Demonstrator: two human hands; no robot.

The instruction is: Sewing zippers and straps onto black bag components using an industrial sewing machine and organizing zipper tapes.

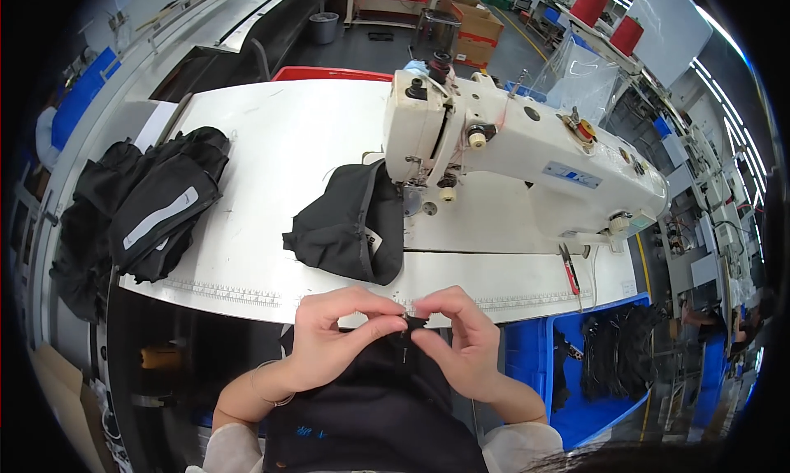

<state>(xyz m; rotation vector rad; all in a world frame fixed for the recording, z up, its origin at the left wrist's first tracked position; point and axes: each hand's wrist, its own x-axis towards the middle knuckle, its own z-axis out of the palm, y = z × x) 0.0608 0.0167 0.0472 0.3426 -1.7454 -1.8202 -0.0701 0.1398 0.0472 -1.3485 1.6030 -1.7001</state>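
A black piece (415, 323) is pinched by left hand (329, 341) and right hand (466, 345), lower centre; cloth (336, 226) is laid mid-frame. Scissors (570, 274) are seen right.

Grey floor (520, 63), yellow line (522, 34) at one o'clock. Strip lights (716, 89) lit, two o'clock. Stool (439, 17), twelve; bin (324, 30), eleven. White tabletop (288, 135) mid-dial.

A small black piece (417, 324) with an uneven outline was pinched from both sides, raised by the near edge of the white table (247, 185), its full shape partly hidden.
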